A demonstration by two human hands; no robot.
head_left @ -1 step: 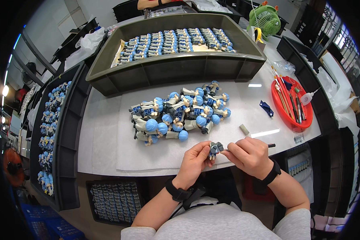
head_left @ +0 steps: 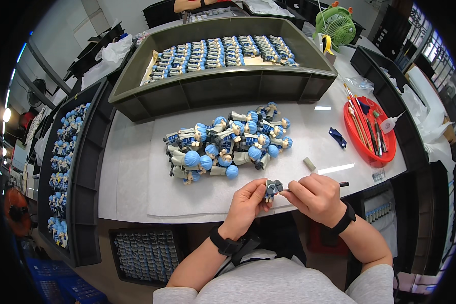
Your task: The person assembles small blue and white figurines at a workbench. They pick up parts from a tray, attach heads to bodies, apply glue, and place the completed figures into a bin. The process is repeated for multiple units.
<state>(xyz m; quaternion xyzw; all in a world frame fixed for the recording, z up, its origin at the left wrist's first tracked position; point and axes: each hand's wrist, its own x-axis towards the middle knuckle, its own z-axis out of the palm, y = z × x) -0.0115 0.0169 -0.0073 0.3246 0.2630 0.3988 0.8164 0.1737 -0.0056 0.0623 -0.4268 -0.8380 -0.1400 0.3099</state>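
Note:
My left hand (head_left: 247, 201) pinches a small grey and blue figurine (head_left: 273, 188) just above the table's near edge. My right hand (head_left: 315, 196) is closed around a thin dark-ended tool (head_left: 342, 184), likely a brush, with its tip at the figurine. The two hands almost touch around the figurine. A pile of similar figurines with blue caps (head_left: 227, 147) lies on the white mat (head_left: 152, 197) just beyond my hands.
A large olive tray (head_left: 218, 91) with rows of figurines stands at the back. A red tray of brushes (head_left: 385, 156) sits to the right, with a blue scrap (head_left: 337, 137) and a beige block (head_left: 309, 163) nearby. Black racks of figurines (head_left: 66, 167) are at the left, and a green fan (head_left: 337, 23) is at the far right.

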